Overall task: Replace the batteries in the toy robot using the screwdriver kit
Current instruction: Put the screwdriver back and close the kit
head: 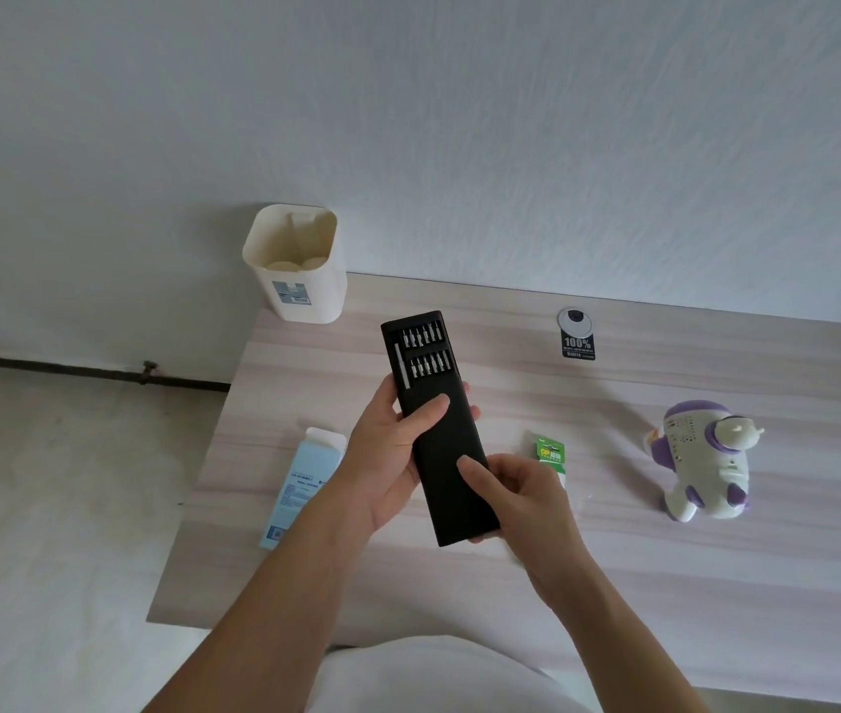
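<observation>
A long black screwdriver kit case (447,455) is held above the table in both hands. Its inner tray (421,352) is slid partly out at the far end, showing two rows of silver bits and a slim driver handle. My left hand (392,455) grips the case from the left with the thumb across its top. My right hand (516,499) grips the near end. The white and purple toy robot (701,460) lies on the table at the right. A green battery pack (549,452) lies just right of my hands.
A light blue box (305,481) lies on the wooden table (665,584) near its left edge. A cream plastic bin (297,265) stands at the back left corner. A round cable grommet with a black tag (577,334) sits near the wall.
</observation>
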A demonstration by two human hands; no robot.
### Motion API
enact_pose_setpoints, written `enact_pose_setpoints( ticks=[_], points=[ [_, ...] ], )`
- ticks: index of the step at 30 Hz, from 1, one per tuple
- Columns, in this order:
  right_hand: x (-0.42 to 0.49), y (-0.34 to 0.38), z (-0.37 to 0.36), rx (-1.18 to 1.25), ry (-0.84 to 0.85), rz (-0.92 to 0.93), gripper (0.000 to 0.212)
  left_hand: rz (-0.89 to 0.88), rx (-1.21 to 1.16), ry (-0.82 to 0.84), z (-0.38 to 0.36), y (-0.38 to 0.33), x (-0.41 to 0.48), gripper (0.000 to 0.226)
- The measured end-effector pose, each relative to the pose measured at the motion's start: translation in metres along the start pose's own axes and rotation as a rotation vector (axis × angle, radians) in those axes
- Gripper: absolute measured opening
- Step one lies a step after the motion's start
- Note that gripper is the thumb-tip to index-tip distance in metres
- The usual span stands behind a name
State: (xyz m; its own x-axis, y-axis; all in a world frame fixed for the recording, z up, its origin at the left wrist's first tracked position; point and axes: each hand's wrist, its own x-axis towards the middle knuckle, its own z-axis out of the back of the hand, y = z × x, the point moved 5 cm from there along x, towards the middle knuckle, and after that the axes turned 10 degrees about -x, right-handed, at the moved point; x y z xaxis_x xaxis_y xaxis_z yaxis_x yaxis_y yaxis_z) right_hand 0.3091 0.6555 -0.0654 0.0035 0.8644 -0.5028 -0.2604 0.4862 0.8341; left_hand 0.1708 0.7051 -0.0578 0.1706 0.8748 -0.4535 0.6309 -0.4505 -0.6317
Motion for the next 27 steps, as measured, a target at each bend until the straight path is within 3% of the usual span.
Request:
enact_pose_setpoints(
  ticks=[9, 16, 22, 27],
  points=[
    [-0.006, 0.001, -0.002, 0.002, -0.066, 0.019, 0.02, -0.063, 0.101, -0.047, -0.006, 0.004, -0.005, 0.034],
    [-0.005, 0.001, 0.0, -0.044, -0.157, 0.049, 0.029, -0.065, 0.055, -0.1, -0.003, 0.015, -0.009, 0.028],
    [-0.012, -0.004, -0.004, 0.033, 0.041, 0.02, 0.016, -0.082, 0.084, -0.009, -0.004, 0.0, -0.006, 0.04],
    [-0.012, -0.001, -0.003, 0.082, -0.016, 0.024, 0.019, -0.084, 0.139, -0.028, -0.006, -0.003, -0.003, 0.033]
  ],
)
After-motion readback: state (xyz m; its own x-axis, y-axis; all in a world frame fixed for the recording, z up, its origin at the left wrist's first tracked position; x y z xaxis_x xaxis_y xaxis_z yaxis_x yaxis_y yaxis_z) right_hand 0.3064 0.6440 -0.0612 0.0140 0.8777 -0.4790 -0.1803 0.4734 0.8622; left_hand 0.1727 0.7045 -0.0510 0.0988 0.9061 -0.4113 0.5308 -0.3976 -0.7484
